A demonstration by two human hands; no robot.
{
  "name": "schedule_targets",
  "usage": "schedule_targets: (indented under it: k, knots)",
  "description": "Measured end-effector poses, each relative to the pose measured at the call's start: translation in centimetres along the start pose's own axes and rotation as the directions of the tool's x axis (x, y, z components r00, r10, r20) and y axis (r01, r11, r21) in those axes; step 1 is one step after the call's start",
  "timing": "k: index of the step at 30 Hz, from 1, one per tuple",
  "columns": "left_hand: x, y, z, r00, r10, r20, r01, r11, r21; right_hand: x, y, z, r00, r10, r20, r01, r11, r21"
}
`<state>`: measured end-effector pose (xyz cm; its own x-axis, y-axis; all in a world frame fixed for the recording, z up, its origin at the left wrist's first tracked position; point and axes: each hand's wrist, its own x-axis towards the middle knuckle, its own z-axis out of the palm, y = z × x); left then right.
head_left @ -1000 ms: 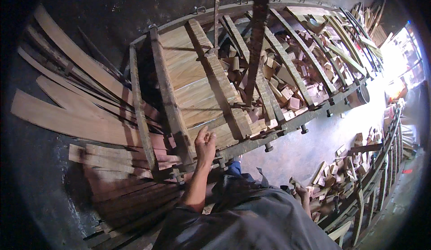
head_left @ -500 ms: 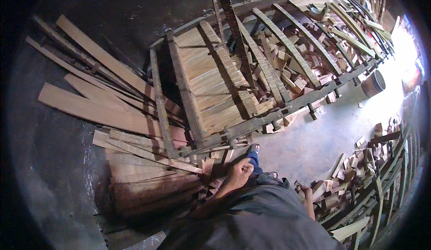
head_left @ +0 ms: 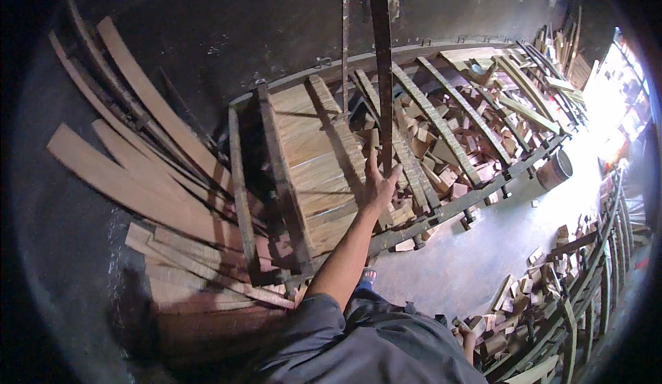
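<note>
My left hand (head_left: 378, 185) is stretched out in front of me with its fingers spread and nothing in it. It reaches up against a dark upright post (head_left: 380, 66) that rises over a stack of pale wooden boards (head_left: 314, 156). The fingertips lie right beside the post, over the boards and a slanted rusty bar (head_left: 414, 170). My right hand (head_left: 469, 333) hangs low at my side near the lower edge. It is small and partly hidden by my grey shirt, so its fingers are unclear.
A long rusty metal frame (head_left: 476, 198) holds the boards and several small wood blocks (head_left: 441, 142). Long curved wooden slats (head_left: 138, 177) lie fanned on the dark floor to the left. A round tub (head_left: 555, 169) stands on the concrete at right, near more scrap wood and railings (head_left: 593, 260).
My left hand rose from the near edge of the frame and stretched forward to the upright post, opening its fingers. The view swung to look further over the rack.
</note>
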<state>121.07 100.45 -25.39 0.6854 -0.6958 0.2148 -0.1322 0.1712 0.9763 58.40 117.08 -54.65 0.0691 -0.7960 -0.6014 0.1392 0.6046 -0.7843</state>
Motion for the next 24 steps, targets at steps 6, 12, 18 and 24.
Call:
schedule_targets:
  k: [6,12,18,24]
  knots:
    - [3.7,-1.0,-3.1,0.999,-0.028,-0.020,0.030,0.991,0.133,-10.8,-6.6,13.6,0.999,0.050,-0.015,-0.051,0.997,-0.055]
    - [6.8,-1.5,-3.3,0.999,0.000,0.048,-0.005,0.995,0.104,-11.3,0.0,12.9,0.971,0.181,-0.154,-0.187,0.982,-0.023]
    - [8.6,-9.1,-5.3,0.973,-0.229,-0.003,0.226,0.957,0.183,-15.4,-5.9,22.7,0.886,0.402,-0.233,-0.212,0.796,0.566]
    - [5.9,-2.3,-3.1,0.998,-0.036,-0.045,0.037,0.999,0.031,-18.1,-11.5,24.6,0.849,0.469,-0.243,-0.175,0.683,0.709]
